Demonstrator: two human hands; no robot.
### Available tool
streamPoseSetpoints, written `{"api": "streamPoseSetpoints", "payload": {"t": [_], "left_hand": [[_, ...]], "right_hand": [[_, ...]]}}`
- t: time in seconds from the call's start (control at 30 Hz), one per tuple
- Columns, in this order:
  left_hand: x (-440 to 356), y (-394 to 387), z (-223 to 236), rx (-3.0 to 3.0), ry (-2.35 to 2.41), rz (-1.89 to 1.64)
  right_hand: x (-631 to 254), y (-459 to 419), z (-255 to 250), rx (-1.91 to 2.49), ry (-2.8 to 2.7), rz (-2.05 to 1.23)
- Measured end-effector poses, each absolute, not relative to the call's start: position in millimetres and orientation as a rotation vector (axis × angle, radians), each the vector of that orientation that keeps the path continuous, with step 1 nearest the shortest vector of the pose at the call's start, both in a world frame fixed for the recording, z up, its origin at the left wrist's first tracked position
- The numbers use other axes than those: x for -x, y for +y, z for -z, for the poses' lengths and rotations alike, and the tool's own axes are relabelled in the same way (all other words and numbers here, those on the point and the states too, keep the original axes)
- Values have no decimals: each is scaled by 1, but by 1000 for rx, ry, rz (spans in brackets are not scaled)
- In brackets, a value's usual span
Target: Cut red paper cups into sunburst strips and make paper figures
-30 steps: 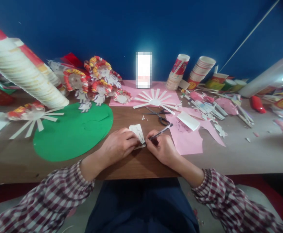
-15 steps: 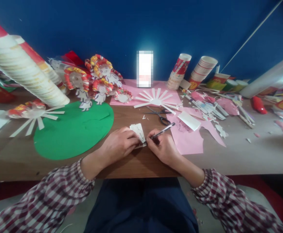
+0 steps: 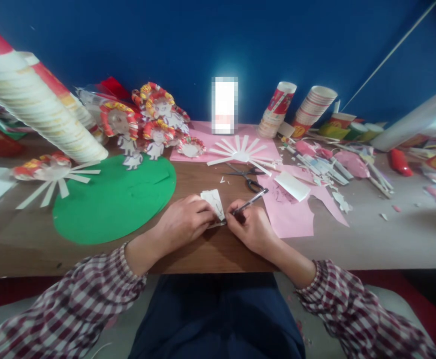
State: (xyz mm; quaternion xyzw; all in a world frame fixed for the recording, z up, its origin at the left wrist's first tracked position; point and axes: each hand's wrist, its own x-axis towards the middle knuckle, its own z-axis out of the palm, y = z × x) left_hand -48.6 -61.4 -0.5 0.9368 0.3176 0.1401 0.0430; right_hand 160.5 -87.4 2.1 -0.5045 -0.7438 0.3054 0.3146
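Observation:
A small white piece of paper (image 3: pixel 212 200) with dark drawn lines lies on the wooden table near its front edge. My left hand (image 3: pixel 188 218) grips its lower left part with curled fingers, hiding some of it. My right hand (image 3: pixel 253 227) is closed around a pen (image 3: pixel 251 200), whose tip meets the paper's lower right edge. Black scissors (image 3: pixel 253 184) lie just beyond my right hand. Pink paper (image 3: pixel 293 222) with dark marks is to the right, and a white paper piece (image 3: pixel 291 186) rests on it.
A green paper oval (image 3: pixel 102 209) lies to the left, with paper figures (image 3: pixel 158 137) behind it. White paper strips fan out (image 3: pixel 240 155) near a bright blurred screen (image 3: pixel 224 104). Leaning paper cups (image 3: pixel 46 99) stand left, more cups (image 3: pixel 313 107) right, beside scattered scraps (image 3: pixel 323 164).
The pen's upper end has tilted very slightly to the left. Both hands and the paper stay in nearly the same place.

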Motion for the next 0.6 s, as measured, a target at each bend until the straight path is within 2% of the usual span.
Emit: {"api": "streamPoseSetpoints", "payload": {"t": [0.6], "left_hand": [[47,-62,-3,-2885,971,-430]], "right_hand": [[-160,-88,-4,1344,-1949,-838]]}}
